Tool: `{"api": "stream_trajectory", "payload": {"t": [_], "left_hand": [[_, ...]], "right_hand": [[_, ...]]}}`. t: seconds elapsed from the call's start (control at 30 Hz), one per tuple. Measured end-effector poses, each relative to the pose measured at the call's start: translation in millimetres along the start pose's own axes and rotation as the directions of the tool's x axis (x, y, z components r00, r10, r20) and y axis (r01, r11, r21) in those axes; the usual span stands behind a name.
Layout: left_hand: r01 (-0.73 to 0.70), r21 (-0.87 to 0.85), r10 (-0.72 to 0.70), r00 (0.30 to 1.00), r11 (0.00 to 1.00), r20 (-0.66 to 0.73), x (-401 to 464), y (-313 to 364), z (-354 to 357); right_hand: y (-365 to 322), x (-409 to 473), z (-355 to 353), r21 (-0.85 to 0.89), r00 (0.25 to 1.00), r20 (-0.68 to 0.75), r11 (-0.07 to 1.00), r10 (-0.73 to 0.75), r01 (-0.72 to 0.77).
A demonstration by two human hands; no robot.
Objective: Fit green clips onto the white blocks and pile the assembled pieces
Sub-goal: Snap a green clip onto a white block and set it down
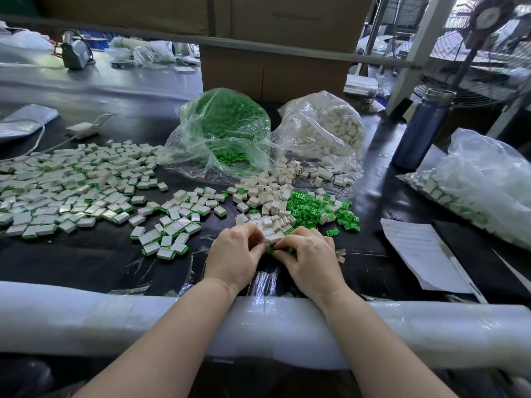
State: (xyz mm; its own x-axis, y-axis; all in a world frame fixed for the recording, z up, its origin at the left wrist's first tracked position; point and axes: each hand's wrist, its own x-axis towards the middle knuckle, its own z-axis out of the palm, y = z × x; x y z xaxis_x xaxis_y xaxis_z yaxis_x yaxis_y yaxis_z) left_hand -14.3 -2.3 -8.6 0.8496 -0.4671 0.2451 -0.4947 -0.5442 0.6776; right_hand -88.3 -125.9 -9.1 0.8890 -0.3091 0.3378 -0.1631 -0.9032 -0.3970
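Observation:
My left hand (235, 254) and my right hand (309, 258) meet at the near middle of the black table. Between their fingertips sits a white block (272, 238), which my left hand pinches. My right hand pinches a green clip (280, 250) just under the block. Loose white blocks (267, 196) and loose green clips (311, 209) lie just beyond my hands. Assembled white-and-green pieces (169, 237) lie to the left, and a wide pile of them (66, 185) spreads across the far left.
An open bag of green clips (227, 130) and an open bag of white blocks (324, 130) stand behind. A blue bottle (419, 130), a bag of finished pieces (477, 191) and papers (416, 251) occupy the right. A white foam roll (86, 317) pads the table's near edge.

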Motion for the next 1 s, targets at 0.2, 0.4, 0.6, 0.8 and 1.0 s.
{"api": "stream_trajectory", "payload": {"t": [0.2,0.4,0.6,0.8,1.0], "left_hand": [[0.021,-0.016,-0.022,1.0,1.0,-0.019,0.1,0.7,-0.4],[-0.006,-0.092,0.006,1.0,0.996,-0.001,-1.6,3.4,-1.2],[0.007,-0.192,0.004,0.998,0.981,0.06,-0.4,1.1,-0.4],[-0.013,-0.22,0.049,0.986,0.976,0.161,0.2,-1.5,0.2],[0.017,-0.353,0.051,0.982,0.936,0.183,-1.4,0.4,-1.4]], "right_hand": [[-0.8,0.1,1.1,-0.039,1.0,0.009,0.999,-0.014,0.014],[0.5,1.4,3.4,-0.063,1.0,0.007,0.998,-0.001,0.002],[2.3,0.6,-1.5,0.165,0.991,-0.076,0.981,0.113,-0.099],[5.4,-0.9,-5.7,0.415,0.975,-0.062,0.894,0.212,-0.168],[7.0,-1.2,-7.2,0.566,0.969,-0.037,0.804,0.245,-0.182]]}}
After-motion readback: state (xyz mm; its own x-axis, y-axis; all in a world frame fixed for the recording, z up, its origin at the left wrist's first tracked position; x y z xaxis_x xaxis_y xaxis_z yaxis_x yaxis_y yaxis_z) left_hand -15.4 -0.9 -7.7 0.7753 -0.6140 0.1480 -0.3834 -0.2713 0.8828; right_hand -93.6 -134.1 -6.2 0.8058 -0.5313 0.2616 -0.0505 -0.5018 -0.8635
